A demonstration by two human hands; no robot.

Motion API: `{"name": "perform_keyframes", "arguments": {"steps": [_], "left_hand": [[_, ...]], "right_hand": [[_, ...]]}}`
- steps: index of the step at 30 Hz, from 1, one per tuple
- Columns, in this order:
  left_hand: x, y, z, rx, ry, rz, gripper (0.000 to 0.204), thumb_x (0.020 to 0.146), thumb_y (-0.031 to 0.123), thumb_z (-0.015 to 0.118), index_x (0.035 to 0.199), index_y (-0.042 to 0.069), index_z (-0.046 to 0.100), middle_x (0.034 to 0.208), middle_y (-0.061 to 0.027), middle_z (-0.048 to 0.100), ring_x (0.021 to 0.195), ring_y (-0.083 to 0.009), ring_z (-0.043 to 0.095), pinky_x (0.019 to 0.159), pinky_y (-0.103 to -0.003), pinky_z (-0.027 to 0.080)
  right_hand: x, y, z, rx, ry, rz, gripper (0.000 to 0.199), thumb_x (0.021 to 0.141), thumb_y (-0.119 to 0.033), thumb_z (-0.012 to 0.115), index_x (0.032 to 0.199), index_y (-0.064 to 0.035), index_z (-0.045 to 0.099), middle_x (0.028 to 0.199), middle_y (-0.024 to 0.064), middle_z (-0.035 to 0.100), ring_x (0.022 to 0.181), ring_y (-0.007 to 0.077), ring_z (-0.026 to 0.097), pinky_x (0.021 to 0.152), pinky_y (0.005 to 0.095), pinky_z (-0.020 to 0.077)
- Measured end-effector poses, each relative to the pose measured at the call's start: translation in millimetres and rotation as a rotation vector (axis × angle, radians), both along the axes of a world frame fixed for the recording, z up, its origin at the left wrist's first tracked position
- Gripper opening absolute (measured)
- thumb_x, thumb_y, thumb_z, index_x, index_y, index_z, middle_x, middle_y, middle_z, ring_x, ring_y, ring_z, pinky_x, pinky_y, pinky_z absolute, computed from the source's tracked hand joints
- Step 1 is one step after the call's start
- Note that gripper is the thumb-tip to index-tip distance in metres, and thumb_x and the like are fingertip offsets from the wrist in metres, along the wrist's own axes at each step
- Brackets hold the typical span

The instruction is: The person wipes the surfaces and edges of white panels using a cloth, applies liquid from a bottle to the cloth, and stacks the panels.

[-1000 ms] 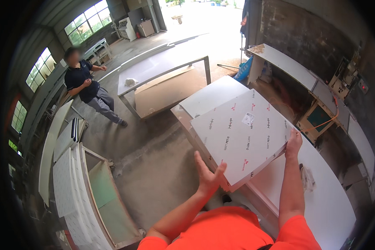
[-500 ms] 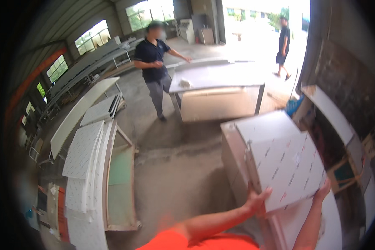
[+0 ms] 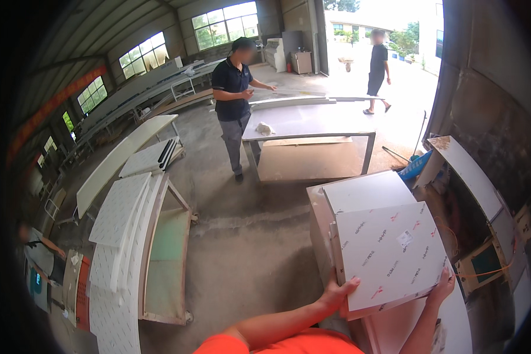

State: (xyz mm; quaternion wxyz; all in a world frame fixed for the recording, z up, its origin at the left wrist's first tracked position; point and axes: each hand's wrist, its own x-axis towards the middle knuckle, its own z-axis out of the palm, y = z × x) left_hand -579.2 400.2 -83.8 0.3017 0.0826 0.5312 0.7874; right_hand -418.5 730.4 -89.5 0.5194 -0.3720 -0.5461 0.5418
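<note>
A white, square-edged panel [image 3: 389, 259] with printed protective film lies at my lower right, on top of another white panel [image 3: 366, 192]. My left hand [image 3: 338, 294] is closed on its near left corner, thumb over the top face. At the near right corner my right hand [image 3: 441, 287] grips the side edge, its fingers partly hidden beneath. Under both panels stands a pale bench or stack [image 3: 321, 227] with a white top surface showing nearest me. I cannot see how many panels are in my grip.
A cart [image 3: 165, 277] with film-covered panels [image 3: 119, 215] stands at left. Ahead, a person [image 3: 231, 97] stands beside a white-topped table [image 3: 312, 123]; another person [image 3: 376, 68] walks at the doorway. Boards [image 3: 472, 177], a blue dustpan [image 3: 416, 165] and an orange cord [image 3: 484, 272] lie right.
My view has shifted slightly, and the held panel with both hands appears further left. The person in the doorway has walked left, behind the table. Another person now shows at the far left edge.
</note>
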Motion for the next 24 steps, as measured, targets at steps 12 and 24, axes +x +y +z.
{"name": "perform_keyframes", "arguments": {"steps": [12, 24], "left_hand": [[0.5, -3.7, 7.2, 0.006, -0.006, -0.033, 0.09, 0.09, 0.034, 0.082, 0.152, -0.002, 0.028, 0.135, -0.0182, 0.053, 0.125, -0.0263, 0.058, 0.104, -0.039, 0.052], [-8.1, -8.1, -26.7, -0.003, -0.079, -0.095, 0.095, 0.09, 0.036, 0.084, 0.155, -0.003, 0.026, 0.139, -0.02, 0.053, 0.127, -0.0278, 0.056, 0.106, -0.039, 0.051]], "right_hand": [[7.9, 14.7, -21.3, 0.043, 0.005, -0.063, 0.038, 0.11, -0.03, 0.049, 0.114, 0.0048, 0.063, 0.107, 0.0082, 0.067, 0.098, 0.0171, 0.061, 0.092, 0.0331, 0.0511], [-0.9, 22.3, -33.6, 0.074, -0.076, -0.033, 0.046, 0.105, -0.028, 0.061, 0.132, 0.0093, 0.058, 0.117, 0.0178, 0.066, 0.102, 0.0239, 0.063, 0.093, 0.0373, 0.0537]]}}
